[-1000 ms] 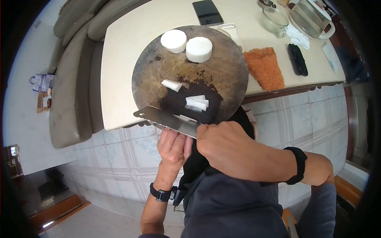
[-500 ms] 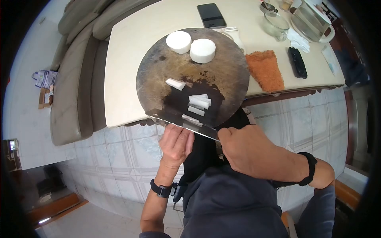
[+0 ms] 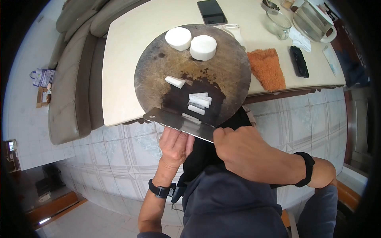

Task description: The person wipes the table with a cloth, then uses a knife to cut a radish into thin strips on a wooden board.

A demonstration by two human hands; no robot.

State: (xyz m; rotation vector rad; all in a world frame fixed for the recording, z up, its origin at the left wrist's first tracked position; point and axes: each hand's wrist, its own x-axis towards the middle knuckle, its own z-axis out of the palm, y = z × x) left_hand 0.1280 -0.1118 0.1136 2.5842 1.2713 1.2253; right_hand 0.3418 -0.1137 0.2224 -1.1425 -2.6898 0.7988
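My right hand [image 3: 234,146] is wrapped round the handle of a cleaver [image 3: 178,123], whose broad blade spans the near edge of the round wooden board [image 3: 152,65]. Close behind the blade, my left hand [image 3: 174,146] has its fingers bent together; their tips and whatever they hold are hidden by the blade. A thin white strip [image 3: 191,118] lies along the blade's far side. Several white strips [image 3: 199,100] rest mid-board on a dark wet patch, and one thicker white piece [image 3: 175,82] lies to their left. Two thick white round slices [image 3: 203,48] sit at the board's far side.
Beyond the board are a phone [image 3: 212,12] and a peeler [image 3: 234,31]. On the right are an orange cloth [image 3: 266,70], a black case [image 3: 299,62], a glass cup [image 3: 278,24] and a glass pitcher [image 3: 311,22]. A sofa [image 3: 73,87] stands at the left.
The cleaver blade has tilted, showing more of its flat face, and its handle end has shifted slightly left with my right hand. My left hand stays behind the blade.
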